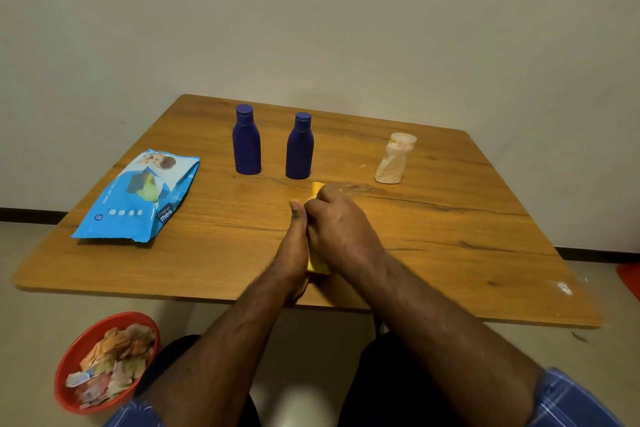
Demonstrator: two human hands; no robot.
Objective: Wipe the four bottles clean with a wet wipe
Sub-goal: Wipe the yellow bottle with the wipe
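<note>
Wooden table [450, 253] against a plain wall: that is our surface, with two blue bottles [247, 142] standing side by side at the back, a clear bottle [393, 159] well apart to their right, and the wipes pack [138, 198] lying to the left. We hold the fourth, a yellow bottle [316, 262], low over the near middle of the table. Our left hand [294, 253] grips it from the left, thumb up along its side. Our right hand [343, 229] curls over the top and front; whether a wipe sits under those fingers we cannot tell. Only the tip and a strip of the base show between the hands. To wipe well, we judge, the left should hold firm and turn the bottle while the right rubs along its length, cap and base included. A red basket [69, 364] of used scraps sits on the floor.
</note>
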